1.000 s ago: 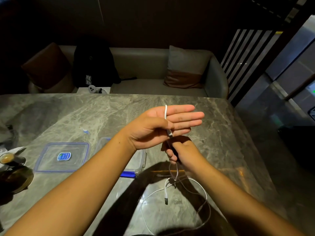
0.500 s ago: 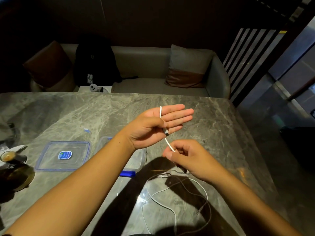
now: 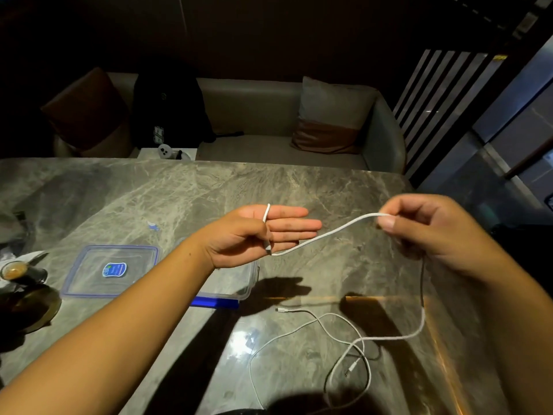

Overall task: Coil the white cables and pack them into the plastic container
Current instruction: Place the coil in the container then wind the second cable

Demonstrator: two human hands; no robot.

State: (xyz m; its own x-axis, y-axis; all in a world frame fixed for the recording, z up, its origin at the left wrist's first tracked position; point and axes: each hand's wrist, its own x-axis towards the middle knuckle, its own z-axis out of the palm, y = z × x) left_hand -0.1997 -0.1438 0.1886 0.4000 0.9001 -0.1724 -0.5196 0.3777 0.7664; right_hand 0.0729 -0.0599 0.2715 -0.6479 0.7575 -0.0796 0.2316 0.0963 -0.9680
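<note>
The marble bench [image 3: 185,190] is carrying a clear plastic container [image 3: 246,290] beside its blue-rimmed lid [image 3: 85,278]. Above them, the left grip [image 3: 263,232] is holding its fingers straight, thumb pinning the white cable [image 3: 329,233] against the palm. The right grip [image 3: 428,232] is pinching the same cable further along. Its slack is lying looped on the bench.

A grey marble table [image 3: 209,187] fills the foreground, a coffee cup [image 3: 13,269] at its 9 o'clock edge, and beyond at 12 o'clock stands a grey sofa [image 3: 254,115] bearing a black backpack [image 3: 170,106] at 11, a brown cushion [image 3: 86,109] at 10 and a grey-and-brown cushion [image 3: 329,115] at 1.
</note>
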